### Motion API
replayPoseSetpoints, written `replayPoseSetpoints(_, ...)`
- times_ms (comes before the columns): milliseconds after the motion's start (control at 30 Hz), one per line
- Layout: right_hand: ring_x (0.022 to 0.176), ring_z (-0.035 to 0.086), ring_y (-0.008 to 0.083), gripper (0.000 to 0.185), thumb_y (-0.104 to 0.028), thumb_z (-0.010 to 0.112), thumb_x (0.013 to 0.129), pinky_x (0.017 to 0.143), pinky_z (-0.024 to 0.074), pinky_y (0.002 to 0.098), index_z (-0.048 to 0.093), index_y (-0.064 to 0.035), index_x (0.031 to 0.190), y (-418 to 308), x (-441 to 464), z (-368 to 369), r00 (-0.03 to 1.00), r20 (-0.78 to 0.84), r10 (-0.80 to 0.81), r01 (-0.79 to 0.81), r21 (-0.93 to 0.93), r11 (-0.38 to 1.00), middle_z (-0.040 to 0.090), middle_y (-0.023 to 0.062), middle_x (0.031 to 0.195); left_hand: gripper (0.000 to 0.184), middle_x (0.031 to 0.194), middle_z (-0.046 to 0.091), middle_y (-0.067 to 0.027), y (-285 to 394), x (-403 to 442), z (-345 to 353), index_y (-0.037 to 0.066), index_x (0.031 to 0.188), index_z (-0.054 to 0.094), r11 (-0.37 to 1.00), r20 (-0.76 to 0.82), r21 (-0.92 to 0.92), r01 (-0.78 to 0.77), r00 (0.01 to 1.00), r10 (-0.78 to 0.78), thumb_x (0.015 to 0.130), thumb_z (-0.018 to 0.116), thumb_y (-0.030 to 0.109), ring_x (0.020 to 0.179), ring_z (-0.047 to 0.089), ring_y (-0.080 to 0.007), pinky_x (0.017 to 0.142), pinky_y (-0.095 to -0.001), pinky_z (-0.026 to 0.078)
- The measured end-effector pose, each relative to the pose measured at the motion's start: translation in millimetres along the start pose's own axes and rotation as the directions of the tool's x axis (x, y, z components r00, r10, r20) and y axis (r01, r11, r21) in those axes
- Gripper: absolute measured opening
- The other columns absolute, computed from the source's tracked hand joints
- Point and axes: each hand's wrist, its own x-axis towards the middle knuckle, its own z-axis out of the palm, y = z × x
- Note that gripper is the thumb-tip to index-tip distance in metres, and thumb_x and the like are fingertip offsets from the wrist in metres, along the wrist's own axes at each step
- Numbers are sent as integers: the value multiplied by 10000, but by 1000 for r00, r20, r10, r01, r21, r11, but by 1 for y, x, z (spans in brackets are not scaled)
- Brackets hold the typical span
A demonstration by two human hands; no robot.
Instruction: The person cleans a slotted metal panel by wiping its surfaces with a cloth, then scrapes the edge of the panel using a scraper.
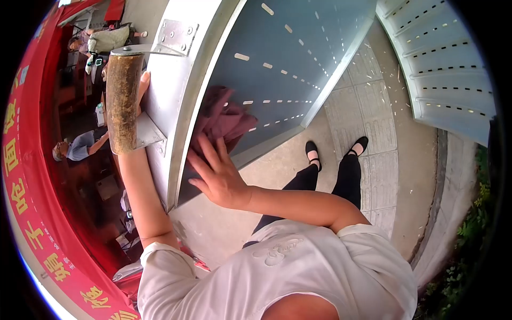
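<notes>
A metal cabinet or cart with a blue-grey slotted panel (277, 58) stands before me. My right hand (221, 178) has its fingers apart and its fingertips on a crumpled dark red cloth (226, 120), holding it against the lower left part of the panel. On the narrow silver side of the metal body, a worn wooden handle (124, 104) is fixed by metal brackets. My left hand (143, 88) is behind this handle, near the silver side. One finger shows past the handle's edge; the handle hides the rest, so its grip cannot be made out.
Another slotted metal panel (445, 58) stands at the upper right. My feet in black shoes (313, 153) are on the pavement (362, 117). A red banner (40, 186) with yellow characters runs down the left, beside a seated person (82, 146) and others. Green plants (469, 229) grow at the right.
</notes>
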Motion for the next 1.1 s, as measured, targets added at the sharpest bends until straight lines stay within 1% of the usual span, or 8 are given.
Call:
replayPoseSetpoints(167,968,489,252,277,-224,608,779,883,372,425,648,-221,1053,53,33,-14,923,-55,-382,344,-328,880,529,-25,1117,376,1106,601,-106,-57,49,-17,9,1211,551,941,127,241,-237,969,211,894,622,199,1026,555,-171,899,-294,446)
replayPoseSetpoints(267,995,482,271,306,-218,641,757,914,335,442,647,-216,1063,74,79,-59,900,-120,-418,341,-402,850,523,-4,1137,364,1136,577,-105,-47,31,-6,6,1235,524,920,73,289,-263,965,253,917,584,173,1049,537,-162,915,-277,431)
replayPoseSetpoints(400,1185,398,407,536,-171,635,787,970,277,471,463,-44,1279,106,175,-141,873,-424,-243,59,-402,914,400,183,1346,321,1047,581,-73,-21,9,5,0,1169,552,965,83,138,-225,973,215,907,590,182,957,525,-133,833,-259,418)
replayPoseSetpoints(500,1332,303,346,554,-270,519,910,1054,263,425,343,-81,1400,155,253,-229,826,-562,41,-123,-108,987,264,181,1478,293,981,584,-49,-1,-13,10,-4,1121,572,987,97,-15,-163,982,164,900,594,188,889,515,-111,771,-245,409)
replayPoseSetpoints(733,1378,222,254,586,-280,417,975,1093,227,339,143,-191,1486,244,180,-252,525,-324,787,-581,539,610,189,104,1518,249,825,591,7,39,-65,27,-14,1006,620,950,98,-310,-42,992,76,884,605,202,729,493,-61,627,-214,386)
replayPoseSetpoints(933,1397,189,287,561,-172,479,944,1118,180,359,251,-57,1445,149,147,-229,825,-377,420,-308,322,895,188,131,1519,203,744,589,37,95,-104,43,-16,950,642,969,88,-243,33,996,-11,883,594,169,643,482,-32,550,-193,367)
replayPoseSetpoints(1000,1382,234,312,534,-132,484,927,1104,220,366,296,-41,1418,130,193,-274,893,-442,81,-135,-92,987,251,163,1490,182,754,593,31,104,-111,43,-19,946,643,954,133,-276,116,988,-81,889,578,141,649,495,-39,557,-198,380)
replayPoseSetpoints(1100,1301,360,316,492,-100,466,915,1068,276,332,347,-44,1390,137,271,-345,821,-569,-45,-16,-101,995,352,195,1423,200,764,607,-4,99,-116,51,-21,935,646,927,177,-367,82,984,-17,903,547,150,673,524,-69,590,-224,417)
